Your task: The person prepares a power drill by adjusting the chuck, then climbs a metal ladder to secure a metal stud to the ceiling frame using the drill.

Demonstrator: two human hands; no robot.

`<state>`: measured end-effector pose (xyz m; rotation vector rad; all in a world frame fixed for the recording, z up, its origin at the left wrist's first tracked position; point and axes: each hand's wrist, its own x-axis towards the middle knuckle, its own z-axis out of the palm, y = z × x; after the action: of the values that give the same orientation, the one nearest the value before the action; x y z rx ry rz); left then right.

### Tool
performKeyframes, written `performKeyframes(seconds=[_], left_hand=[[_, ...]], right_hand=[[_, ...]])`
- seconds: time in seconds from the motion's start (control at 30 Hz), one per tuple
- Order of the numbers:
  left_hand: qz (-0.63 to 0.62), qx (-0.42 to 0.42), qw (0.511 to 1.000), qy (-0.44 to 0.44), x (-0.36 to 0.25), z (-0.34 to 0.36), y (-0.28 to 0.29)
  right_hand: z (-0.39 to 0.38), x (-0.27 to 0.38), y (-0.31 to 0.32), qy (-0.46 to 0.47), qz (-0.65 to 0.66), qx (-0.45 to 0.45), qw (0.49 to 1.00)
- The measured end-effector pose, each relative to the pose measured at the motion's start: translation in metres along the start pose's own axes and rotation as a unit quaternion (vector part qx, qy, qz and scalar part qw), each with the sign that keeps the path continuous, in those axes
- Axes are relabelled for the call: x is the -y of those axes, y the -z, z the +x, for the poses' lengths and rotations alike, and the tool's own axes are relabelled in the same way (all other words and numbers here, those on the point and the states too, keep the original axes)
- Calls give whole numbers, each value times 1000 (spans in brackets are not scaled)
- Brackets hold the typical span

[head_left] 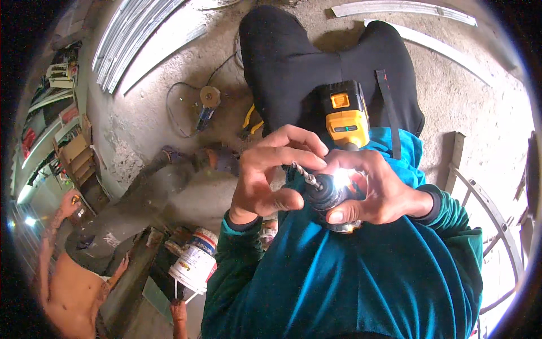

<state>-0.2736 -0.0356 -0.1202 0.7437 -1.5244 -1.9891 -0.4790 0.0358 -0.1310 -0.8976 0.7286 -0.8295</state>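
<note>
A cordless drill (347, 125) with a yellow-and-black battery lies against my body, its battery end toward my lap. My right hand (375, 189) is wrapped around the front of the drill, thumb beside the dark chuck (326, 195). A bright work light glows next to that hand. A twisted metal drill bit (305, 174) sticks out of the chuck toward my left hand (265, 175). The left fingers curve around the bit's free end, with thumb and forefinger apart. Whether a fingertip touches the bit, I cannot tell.
An angle grinder (208, 104) with a cord lies on the concrete floor, near yellow handles (251, 117). Metal profiles (138, 39) are stacked far left; more strips (403, 8) lie far right. A white bucket (193, 264) and another person (73, 282) are at left, a curved metal frame (494, 212) at right.
</note>
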Motion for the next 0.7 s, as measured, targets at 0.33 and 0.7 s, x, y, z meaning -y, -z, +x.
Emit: performKeyframes(seconds=[0.33, 0.7], left_hand=[[19, 80, 997, 10, -11, 7, -1], [21, 55, 998, 26, -3, 6, -5]], right_hand=[[-1, -4, -1, -1, 54, -12, 998], [-2, -8, 9, 51, 29, 32, 998]])
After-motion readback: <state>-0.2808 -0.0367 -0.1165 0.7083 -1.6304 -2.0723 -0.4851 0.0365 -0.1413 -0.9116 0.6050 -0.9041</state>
